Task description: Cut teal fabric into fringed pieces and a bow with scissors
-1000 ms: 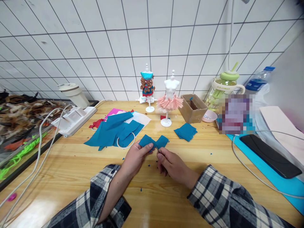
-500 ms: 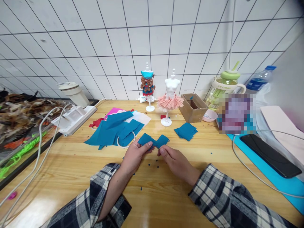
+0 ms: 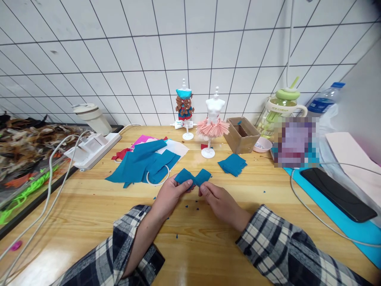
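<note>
A small piece of teal crepe paper is pinched between both hands over the middle of the table, its two ends standing up in a V. My left hand grips its left part between thumb and fingers. At the lower right part, my right hand is closed on the same piece. Behind my left hand lie larger teal sheets with a white ring on them. A stack of cut teal pieces rests beyond my right hand. Tiny teal scraps dot the wood below.
Two small white dress forms stand behind, one with a pink pleated skirt, one in a teal and brown outfit. A cardboard box, pink bowl and black phone are right; a power strip is left.
The two upright ends of the teal piece have drawn slightly closer together, the left one shifting a little right. Both hands keep their hold.
</note>
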`<state>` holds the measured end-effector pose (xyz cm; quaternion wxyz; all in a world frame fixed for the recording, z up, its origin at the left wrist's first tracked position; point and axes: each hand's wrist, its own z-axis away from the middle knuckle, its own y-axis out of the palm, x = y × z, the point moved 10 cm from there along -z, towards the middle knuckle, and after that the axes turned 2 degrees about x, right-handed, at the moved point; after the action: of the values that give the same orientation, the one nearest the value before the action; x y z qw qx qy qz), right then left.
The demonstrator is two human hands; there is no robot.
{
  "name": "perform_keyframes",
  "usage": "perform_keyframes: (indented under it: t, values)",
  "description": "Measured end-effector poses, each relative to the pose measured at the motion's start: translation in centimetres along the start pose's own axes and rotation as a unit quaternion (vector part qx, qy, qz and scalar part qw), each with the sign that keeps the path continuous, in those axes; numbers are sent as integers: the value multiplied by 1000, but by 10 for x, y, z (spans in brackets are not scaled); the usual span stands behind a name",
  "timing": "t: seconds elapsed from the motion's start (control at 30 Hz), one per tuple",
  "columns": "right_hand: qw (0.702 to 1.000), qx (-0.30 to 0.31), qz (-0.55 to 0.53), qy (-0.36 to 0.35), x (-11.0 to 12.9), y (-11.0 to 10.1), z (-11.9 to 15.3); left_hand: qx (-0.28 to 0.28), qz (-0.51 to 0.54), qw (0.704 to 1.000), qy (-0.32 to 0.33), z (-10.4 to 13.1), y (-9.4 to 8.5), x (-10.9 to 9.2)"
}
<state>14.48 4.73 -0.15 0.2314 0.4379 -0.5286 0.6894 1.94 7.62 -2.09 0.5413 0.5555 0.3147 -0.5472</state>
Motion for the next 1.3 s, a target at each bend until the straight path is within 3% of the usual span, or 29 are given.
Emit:
perform_keyframes:
  t: [0.33, 1.3]
  values:
    - [1000, 10, 0, 3, -2, 1, 0, 28, -30, 999, -2, -1, 3, 1]
    - [998, 12, -62, -1, -9, 5, -2, 28, -62, 998, 6, 0, 4, -3]
